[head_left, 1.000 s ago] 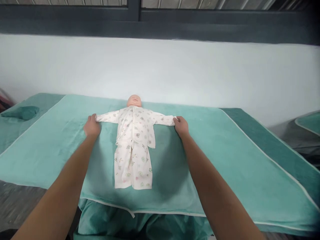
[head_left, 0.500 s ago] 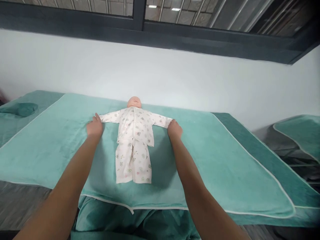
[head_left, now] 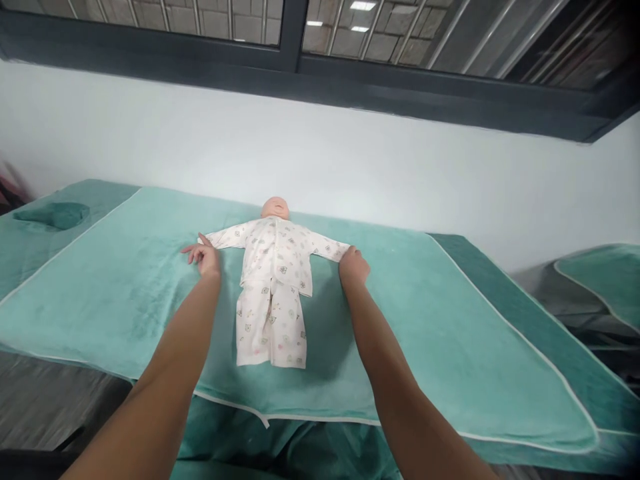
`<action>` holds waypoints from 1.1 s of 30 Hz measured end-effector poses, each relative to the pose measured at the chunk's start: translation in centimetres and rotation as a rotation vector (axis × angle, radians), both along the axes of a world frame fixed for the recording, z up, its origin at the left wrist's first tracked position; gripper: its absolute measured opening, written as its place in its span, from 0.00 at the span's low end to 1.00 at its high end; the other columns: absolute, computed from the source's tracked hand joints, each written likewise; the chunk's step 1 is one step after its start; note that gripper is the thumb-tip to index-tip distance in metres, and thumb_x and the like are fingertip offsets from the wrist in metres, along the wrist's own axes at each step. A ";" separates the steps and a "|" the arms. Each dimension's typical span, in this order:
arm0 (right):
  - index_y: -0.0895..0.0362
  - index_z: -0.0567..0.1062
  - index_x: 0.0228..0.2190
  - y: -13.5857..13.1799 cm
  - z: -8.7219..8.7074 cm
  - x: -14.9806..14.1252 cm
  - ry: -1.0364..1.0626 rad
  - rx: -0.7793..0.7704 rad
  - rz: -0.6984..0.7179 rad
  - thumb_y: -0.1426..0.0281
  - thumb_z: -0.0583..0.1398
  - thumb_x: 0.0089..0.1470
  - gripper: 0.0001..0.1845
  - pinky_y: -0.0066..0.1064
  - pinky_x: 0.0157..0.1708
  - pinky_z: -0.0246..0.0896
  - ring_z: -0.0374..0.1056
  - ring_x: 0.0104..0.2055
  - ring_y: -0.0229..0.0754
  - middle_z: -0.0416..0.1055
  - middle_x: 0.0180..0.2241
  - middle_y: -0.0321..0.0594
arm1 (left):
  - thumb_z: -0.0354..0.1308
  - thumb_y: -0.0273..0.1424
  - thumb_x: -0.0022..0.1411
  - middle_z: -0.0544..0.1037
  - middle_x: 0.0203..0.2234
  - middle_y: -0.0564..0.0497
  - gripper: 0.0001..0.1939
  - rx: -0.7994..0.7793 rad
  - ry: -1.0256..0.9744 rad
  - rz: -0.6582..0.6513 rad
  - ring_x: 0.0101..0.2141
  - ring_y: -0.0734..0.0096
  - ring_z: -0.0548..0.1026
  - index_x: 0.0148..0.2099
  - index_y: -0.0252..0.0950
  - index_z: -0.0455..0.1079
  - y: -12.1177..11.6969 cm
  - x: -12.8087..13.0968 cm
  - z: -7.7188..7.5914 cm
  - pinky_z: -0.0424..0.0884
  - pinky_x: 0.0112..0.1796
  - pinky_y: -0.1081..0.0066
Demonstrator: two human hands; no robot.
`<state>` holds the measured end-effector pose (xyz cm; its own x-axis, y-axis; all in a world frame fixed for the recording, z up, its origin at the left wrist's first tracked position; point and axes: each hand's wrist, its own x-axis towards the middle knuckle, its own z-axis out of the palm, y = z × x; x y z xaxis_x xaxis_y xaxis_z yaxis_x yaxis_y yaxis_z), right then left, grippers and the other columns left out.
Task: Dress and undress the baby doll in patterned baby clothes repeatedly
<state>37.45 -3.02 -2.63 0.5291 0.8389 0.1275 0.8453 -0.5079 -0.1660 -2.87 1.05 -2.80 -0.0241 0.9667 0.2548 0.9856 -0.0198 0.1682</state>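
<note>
A baby doll (head_left: 275, 207) lies on its back, its head toward the wall, dressed in a white printed long-sleeved top (head_left: 285, 250) and matching trousers (head_left: 273, 327). Both sleeves are stretched out sideways. My left hand (head_left: 206, 257) is at the cuff of the left-side sleeve, its fingers spread apart and pointing left; it touches or nearly touches the cuff. On the other side my right hand (head_left: 354, 265) is closed on the end of the right-side sleeve (head_left: 329, 246), hiding the cuff. The doll's hands and feet do not show.
The doll rests on a light green blanket (head_left: 440, 347) with white edging, spread over a darker green bed (head_left: 505, 293). A face hole (head_left: 63, 215) shows at the left end. Behind stand a white wall (head_left: 320, 160) and a dark window frame (head_left: 400, 83). Another green-covered bed (head_left: 607, 273) is at right.
My left hand has loosened, its fingers now spread where they were closed at the cuff. My right hand stays on its sleeve. The view has shifted slightly.
</note>
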 end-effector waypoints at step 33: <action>0.58 0.68 0.61 -0.4 -1.6 1.6 0.013 0.087 0.203 0.68 0.43 0.70 0.25 0.41 0.63 0.53 0.55 0.69 0.47 0.60 0.67 0.48 | 0.27 0.20 0.67 0.59 0.67 0.25 0.36 0.245 -0.352 0.697 0.60 0.48 0.71 0.76 0.25 0.25 -1.4 2.2 0.0 0.71 0.37 0.65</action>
